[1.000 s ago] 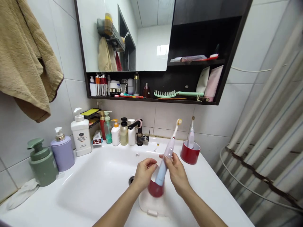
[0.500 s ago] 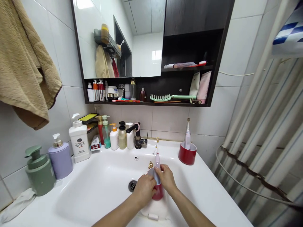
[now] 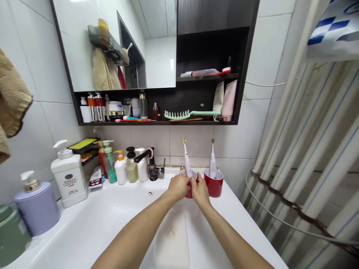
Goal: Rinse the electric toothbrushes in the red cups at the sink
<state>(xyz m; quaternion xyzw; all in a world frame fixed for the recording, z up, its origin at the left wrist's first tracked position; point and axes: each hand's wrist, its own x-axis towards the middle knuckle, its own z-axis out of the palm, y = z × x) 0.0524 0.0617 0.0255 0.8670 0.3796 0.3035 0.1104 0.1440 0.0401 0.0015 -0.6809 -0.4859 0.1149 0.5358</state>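
Both my hands are closed around a red cup with a white inside, at the back of the sink ledge. My left hand grips its left side, and my right hand its right side. An electric toothbrush with a pale pink handle stands in this cup, leaning slightly left. Just to the right is a second red cup with another electric toothbrush upright in it. My fingers hide much of the held cup, and I cannot tell whether its base touches the ledge.
A black faucet rises behind the white sink. Several pump bottles, among them a white one and a purple one, line the left side. Overhead hangs a dark mirror cabinet. White radiator pipes stand on the right.
The held cup and its toothbrush have moved from over the sink basin back to the ledge, beside the other red cup. Both hands went with it, and the view has shifted right.
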